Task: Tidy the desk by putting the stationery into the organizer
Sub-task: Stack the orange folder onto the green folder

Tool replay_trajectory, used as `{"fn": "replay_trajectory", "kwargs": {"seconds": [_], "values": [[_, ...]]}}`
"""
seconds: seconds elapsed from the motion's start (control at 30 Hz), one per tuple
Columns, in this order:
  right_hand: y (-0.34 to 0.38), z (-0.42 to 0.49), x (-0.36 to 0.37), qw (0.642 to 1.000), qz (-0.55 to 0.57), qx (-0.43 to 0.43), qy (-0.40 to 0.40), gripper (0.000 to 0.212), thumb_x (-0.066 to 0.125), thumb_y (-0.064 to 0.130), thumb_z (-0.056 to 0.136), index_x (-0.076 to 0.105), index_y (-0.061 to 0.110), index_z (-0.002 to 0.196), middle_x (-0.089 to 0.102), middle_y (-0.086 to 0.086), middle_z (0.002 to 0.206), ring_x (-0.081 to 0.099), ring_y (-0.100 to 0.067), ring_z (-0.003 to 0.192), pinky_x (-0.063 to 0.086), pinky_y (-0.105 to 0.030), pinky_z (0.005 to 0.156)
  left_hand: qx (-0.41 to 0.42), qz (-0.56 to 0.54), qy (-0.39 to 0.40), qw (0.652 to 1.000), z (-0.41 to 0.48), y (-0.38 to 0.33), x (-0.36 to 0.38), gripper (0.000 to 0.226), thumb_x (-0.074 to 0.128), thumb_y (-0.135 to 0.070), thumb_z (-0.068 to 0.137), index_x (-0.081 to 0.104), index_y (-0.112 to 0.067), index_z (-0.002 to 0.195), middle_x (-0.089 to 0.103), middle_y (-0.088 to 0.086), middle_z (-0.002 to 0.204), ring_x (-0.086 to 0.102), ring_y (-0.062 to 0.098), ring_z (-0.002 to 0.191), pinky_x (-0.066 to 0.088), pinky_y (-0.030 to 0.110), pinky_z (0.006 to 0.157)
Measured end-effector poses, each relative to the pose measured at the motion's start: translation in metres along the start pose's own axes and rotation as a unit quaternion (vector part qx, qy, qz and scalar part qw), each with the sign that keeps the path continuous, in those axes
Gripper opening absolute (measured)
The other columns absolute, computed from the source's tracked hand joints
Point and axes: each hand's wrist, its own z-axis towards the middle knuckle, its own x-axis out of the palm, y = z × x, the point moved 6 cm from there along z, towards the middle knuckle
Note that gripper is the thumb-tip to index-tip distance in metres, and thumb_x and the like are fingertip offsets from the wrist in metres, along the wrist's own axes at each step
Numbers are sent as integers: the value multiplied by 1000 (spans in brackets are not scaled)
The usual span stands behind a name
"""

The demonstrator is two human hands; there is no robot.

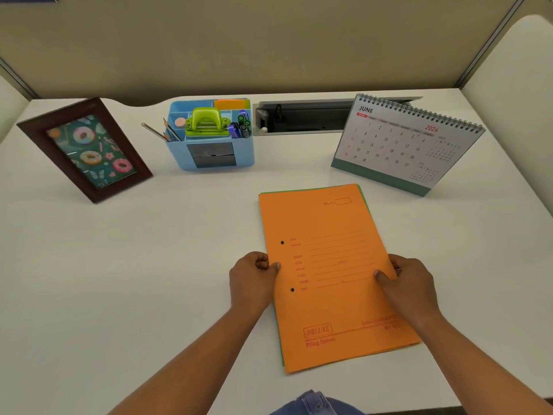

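Left grip (254, 277) has the orange folder (329, 259) pinched by its left side, right grip (410, 283) pinching the right, near the surface (149, 265) front edge.

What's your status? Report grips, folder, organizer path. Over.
Left grip pinches orange folder at left edge, right grip at right edge. Folder lies on desk, green folder beneath. Organizer at back, punch and pens inside; nothing stands between.

Open desk (179, 235) stretches between the orange folder (329, 265) and the blue organizer (209, 158). A tilted photo frame (86, 151) stands left of that path and a desk calendar (404, 145) right. A green hole punch (205, 122) tops the organizer.
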Motion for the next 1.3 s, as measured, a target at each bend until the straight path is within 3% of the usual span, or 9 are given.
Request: {"fn": "replay_trajectory", "kwargs": {"seconds": [0.17, 0.4, 0.63, 0.77, 0.9, 1.13, 1.3], "values": [[16, -2, 15, 999, 22, -18, 31, 29, 68, 19, 87, 69, 18, 116, 68, 6, 89, 61, -16, 80, 45, -26, 74, 6, 7, -28, 1000, 17, 2, -21, 14, 70, -28, 87, 72, -21, 100, 67, -13, 84, 64, 10, 83, 48, 25, 77], [22, 2, 21, 998, 51, -12, 16, 29, 67, 16, 88, 69, 19, 116, 58, 17, 78, 56, -9, 75, 39, -24, 69, 37, 0, -16, 999, 26, 3, -29, 22, 61, -25, 93, 73, -25, 112, 70, -3, 73, 66, 16, 74, 55, 32, 77], [17, 12, 20, 999, 50, 1, 2, 30, 68, 15, 86, 68, 18, 117, 63, 8, 86, 59, -12, 77, 43, -26, 77, 57, 19, -8, 998, 28, 1, -24, 26, 59, -26, 94, 69, -26, 119, 69, 1, 74, 66, 17, 74, 55, 34, 79], [13, 14, 24, 1000, 22, 8, -8, 40, 72, 21, 84, 64, 12, 122, 66, -2, 98, 60, -17, 86, 44, -28, 83, 58, 25, -23, 998, 28, 2, -25, 32, 64, -26, 92, 65, -21, 123, 68, 0, 88, 64, 16, 83, 51, 30, 80], [13, 14, 31, 1000, 15, 7, 0, 41, 71, 23, 85, 64, 12, 123, 69, -3, 105, 59, -15, 88, 44, -28, 84, 36, 5, -19, 999, 31, 9, -26, 19, 67, -27, 90, 70, -18, 107, 66, -10, 85, 64, 11, 82, 53, 33, 84], [9, 13, 34, 1000, 24, 4, -4, 41, 72, 21, 84, 63, 12, 122, 67, -2, 107, 58, -12, 87, 45, -26, 82, 42, -13, -10, 999, 36, 16, -30, 17, 69, -29, 90, 70, -18, 103, 68, -9, 83, 62, 3, 77, 45, 16, 67], [5, 10, 31, 997, 76, 11, -15, 35, 71, 17, 85, 66, 17, 120, 64, 3, 98, 57, -7, 81, 41, -20, 76, 46, -24, -14, 999, 39, 18, -30, 17, 66, -29, 91, 71, -18, 104, 68, -10, 80, 65, 8, 74, 52, 25, 71]]}}
